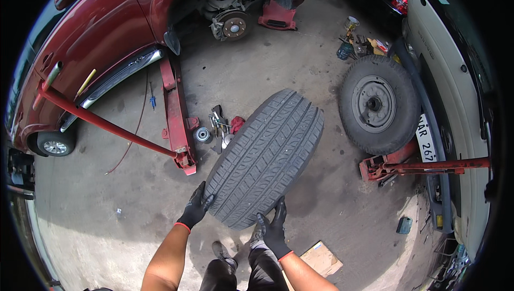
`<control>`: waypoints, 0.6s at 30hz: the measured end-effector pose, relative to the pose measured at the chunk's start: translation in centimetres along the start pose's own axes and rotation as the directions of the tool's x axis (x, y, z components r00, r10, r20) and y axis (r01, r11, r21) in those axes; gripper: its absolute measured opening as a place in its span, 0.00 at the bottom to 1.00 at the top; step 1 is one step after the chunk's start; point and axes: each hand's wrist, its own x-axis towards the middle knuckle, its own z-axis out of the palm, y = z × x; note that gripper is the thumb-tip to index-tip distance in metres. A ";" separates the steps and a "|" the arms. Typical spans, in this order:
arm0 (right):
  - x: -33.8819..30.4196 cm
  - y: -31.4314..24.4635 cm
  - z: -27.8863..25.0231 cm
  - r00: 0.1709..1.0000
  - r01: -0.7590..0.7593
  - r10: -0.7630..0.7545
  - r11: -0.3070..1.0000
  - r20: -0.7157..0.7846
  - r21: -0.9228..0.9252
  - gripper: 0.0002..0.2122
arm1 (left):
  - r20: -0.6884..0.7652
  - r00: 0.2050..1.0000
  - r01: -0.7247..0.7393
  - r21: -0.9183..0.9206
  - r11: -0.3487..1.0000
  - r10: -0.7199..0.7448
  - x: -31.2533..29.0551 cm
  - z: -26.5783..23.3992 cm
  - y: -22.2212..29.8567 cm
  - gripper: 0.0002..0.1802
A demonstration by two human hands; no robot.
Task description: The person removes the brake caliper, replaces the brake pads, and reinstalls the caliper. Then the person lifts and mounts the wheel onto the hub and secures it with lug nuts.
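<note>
A black tire [267, 157] stands before me, its grooved tread facing up toward me. My left hand [194, 208], in a dark glove with a red cuff, holds the tire's near left edge, thumb on the tread. At its near right edge my right hand [274, 232], gloved alike, also grips it with the fingers pointing up and partly apart. The tire's side faces are mostly hidden. Just beyond its left side lie a red cloth [237, 124], several metal tools [217, 120] and a round metal part [202, 134] on the concrete floor.
A red floor jack [174, 109] with a long handle [107, 107] reaches under the red car [96, 39], whose brake disc [234, 26] is bare. To the right, a spare wheel [373, 104] leans by a pale vehicle [455, 77] and another red jack [388, 163]. Cardboard [321, 259] lies near my feet.
</note>
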 end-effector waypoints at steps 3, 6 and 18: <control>11.7 -1.6 -4.3 0.987 -0.051 0.043 0.998 -0.152 -0.048 0.45 | -0.064 0.993 -0.097 0.046 0.994 0.100 4.1 2.4 3.6 0.45; 24.1 -2.5 -7.9 0.969 -0.064 0.043 0.995 -0.245 -0.081 0.43 | -0.080 0.995 -0.050 0.165 0.985 0.064 12.6 2.3 10.0 0.47; 38.8 4.3 -19.6 0.986 -0.162 0.131 0.892 0.102 0.421 0.38 | -0.560 0.827 -0.004 0.070 0.998 0.042 37.4 6.5 26.1 0.46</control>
